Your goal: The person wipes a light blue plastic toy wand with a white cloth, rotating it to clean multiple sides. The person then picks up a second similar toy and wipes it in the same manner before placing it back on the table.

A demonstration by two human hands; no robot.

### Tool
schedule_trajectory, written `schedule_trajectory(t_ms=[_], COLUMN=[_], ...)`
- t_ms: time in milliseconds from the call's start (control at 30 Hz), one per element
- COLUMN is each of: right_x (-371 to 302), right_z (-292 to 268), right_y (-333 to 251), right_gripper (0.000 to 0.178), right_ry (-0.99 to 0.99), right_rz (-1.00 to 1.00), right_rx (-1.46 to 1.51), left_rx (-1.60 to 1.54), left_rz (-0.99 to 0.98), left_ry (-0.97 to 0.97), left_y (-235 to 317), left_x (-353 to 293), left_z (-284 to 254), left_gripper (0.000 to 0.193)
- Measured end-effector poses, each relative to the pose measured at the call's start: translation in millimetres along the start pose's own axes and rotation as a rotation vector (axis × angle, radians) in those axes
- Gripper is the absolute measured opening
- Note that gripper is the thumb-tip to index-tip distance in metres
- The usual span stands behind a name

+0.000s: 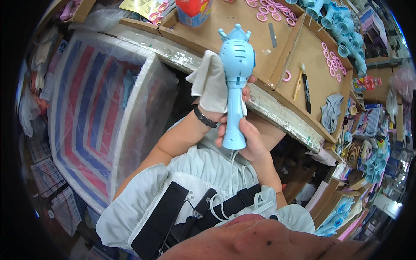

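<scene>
A light blue toy wand with a round slotted head and crown-shaped top stands upright before me, crown away from me. Around the lower end of its handle, my right hand is closed, thumb on the front. My left hand, with a black band on its wrist, is closed on a white cloth that lies against the wand's left side and behind it. Fingertips show at the wand's right edge, just under the head. Most of the left fingers are hidden by the cloth and wand.
Shallow cardboard trays on the bench hold pink rings, a metal blade, a black marker and a grey rag. More blue wand parts are piled far right. A striped lined bin stands left with a blue piece inside.
</scene>
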State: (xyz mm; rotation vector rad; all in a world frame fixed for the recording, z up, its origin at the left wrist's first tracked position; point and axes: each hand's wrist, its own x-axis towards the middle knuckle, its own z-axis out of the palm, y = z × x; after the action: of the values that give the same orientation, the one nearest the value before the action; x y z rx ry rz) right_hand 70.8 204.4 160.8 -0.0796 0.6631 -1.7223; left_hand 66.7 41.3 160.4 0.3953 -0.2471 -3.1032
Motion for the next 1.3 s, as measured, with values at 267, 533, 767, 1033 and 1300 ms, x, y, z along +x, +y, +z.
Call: schedule_trajectory(t_ms=[267,533,767,1033,1300], right_x=[-1.0,-1.6,3.3,3.3,3.1], right_z=[-6.3,-21.7,-35.2,-29.1,-26.0], right_y=[20.8,12.2,15.9,15.2,21.2], right_gripper=[0.079,0.068,0.055,0.065,0.07], right_ry=[0.306,0.15,-0.219,0.096,0.349], right_rz=[-0.389,-0.204,-0.087,-0.146,-0.35], right_rx=[-0.831,-0.122,0.379,0.073,-0.528], left_rx=[0.237,-0.095,-0.147,-0.061,0.195], left_rz=[0.29,0.126,0.011,0.041,0.132], left_ry=[0.071,-0.127,-0.167,-0.094,0.116], left_y=[14.8,24.1,22.8,23.9,16.2], left_x=[3.7,6.8,11.2,11.3,11.8], left_z=[-4.1,3.7,-4.7,-6.8,-3.8], left_gripper=[0.086,0.098,0.097,0.091,0.087])
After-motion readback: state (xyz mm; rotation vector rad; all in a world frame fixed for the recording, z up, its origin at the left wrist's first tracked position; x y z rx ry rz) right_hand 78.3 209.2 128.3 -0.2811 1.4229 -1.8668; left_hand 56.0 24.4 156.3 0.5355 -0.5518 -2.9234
